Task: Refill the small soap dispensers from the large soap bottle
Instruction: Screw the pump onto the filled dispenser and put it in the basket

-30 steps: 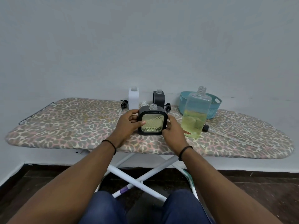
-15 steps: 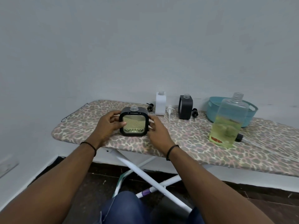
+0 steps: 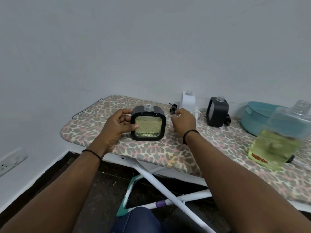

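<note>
Gripping filled dispenser [image 3: 148,126], left hand [image 3: 116,126]; large soap bottle [image 3: 280,140] blurred, edge-cropped.

- Right hand [image 3: 182,122] is off the black-framed dispenser [image 3: 148,123], now reaching toward the black pump [image 3: 172,108] near the ironing board's [image 3: 168,153] far edge.

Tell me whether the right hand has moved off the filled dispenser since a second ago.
Yes. The right hand has left the filled dispenser and shifted toward the black pump near the white dispenser.

left hand [image 3: 116,127] — fingers curled, gripping | right hand [image 3: 183,122] — fingers loosely curled
</note>
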